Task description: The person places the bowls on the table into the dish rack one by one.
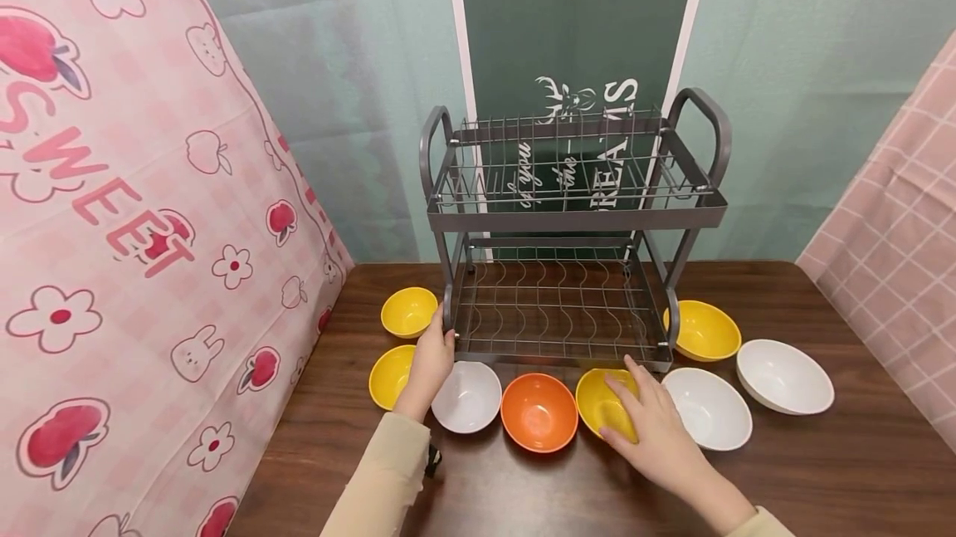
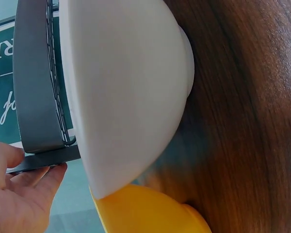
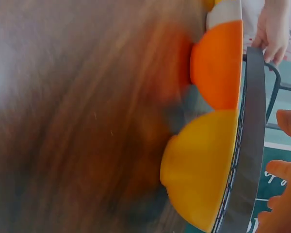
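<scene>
A dark grey two-tier dish rack (image 1: pixel 575 220) stands on the wooden table. My left hand (image 1: pixel 429 363) grips the rack's frame at its lower left front corner; in the left wrist view, thumb and fingers (image 2: pixel 51 182) pinch the grey frame. Fingers spread, my right hand (image 1: pixel 660 433) hovers over a yellow bowl (image 1: pixel 593 404) in front of the rack, holding nothing. An orange bowl (image 1: pixel 539 412) and a white bowl (image 1: pixel 469 400) sit to the left of that yellow bowl. In the right wrist view, the right-hand fingers (image 3: pixel 283 170) appear above the bowl rims.
Two yellow bowls (image 1: pixel 408 313) sit at the rack's left. To the right are another yellow bowl (image 1: pixel 705 329) and two white bowls (image 1: pixel 784 378). A green curtain (image 1: pixel 358 105) hangs behind, with a pink printed cloth (image 1: pixel 149 288) along the left.
</scene>
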A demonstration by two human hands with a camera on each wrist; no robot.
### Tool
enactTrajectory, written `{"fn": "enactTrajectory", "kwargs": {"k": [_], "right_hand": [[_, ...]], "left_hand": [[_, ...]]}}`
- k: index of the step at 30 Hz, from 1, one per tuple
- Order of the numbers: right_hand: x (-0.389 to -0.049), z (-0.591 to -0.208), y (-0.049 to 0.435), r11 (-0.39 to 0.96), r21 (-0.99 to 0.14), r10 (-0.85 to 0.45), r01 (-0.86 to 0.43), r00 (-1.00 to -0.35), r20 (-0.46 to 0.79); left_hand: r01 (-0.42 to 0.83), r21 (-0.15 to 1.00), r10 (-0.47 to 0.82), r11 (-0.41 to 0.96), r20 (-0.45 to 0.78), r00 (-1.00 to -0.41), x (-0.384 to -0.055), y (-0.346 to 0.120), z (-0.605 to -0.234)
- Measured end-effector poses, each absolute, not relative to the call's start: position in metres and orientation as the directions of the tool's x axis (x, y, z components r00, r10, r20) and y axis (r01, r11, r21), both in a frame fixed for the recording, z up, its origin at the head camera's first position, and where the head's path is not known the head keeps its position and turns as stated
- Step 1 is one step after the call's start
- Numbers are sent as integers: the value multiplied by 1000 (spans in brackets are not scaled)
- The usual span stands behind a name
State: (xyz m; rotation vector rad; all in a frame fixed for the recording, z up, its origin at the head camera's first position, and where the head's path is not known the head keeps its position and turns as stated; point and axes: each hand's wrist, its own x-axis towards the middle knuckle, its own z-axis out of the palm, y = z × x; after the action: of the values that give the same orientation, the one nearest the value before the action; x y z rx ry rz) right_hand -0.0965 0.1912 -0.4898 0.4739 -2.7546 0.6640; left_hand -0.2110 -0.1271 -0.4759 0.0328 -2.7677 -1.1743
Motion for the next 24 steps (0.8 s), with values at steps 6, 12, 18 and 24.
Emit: {"fn": "enactTrajectory", "kwargs": {"k": [6,12,18,24], "right_hand": [[-90,-501,188,850,-382,-251,-363,-916,313],[-89,-501,185,880,-347,-279,-323,-945,171],[-89,-502,182,908,-327,-266,-261,-963,30],[-86,-506,181,924,-226,-287,-308,-950,121]], "left_hand": [[8,733,-84,680,90,-992,-212,-127,-477],[-23,773,-90,634,44,-995,-211,-125,-475],[-28,782,-95,623,40,-995,-208,-124,-475],[-27,780,-99,626,46,-994,-206,-123,-478]]}}
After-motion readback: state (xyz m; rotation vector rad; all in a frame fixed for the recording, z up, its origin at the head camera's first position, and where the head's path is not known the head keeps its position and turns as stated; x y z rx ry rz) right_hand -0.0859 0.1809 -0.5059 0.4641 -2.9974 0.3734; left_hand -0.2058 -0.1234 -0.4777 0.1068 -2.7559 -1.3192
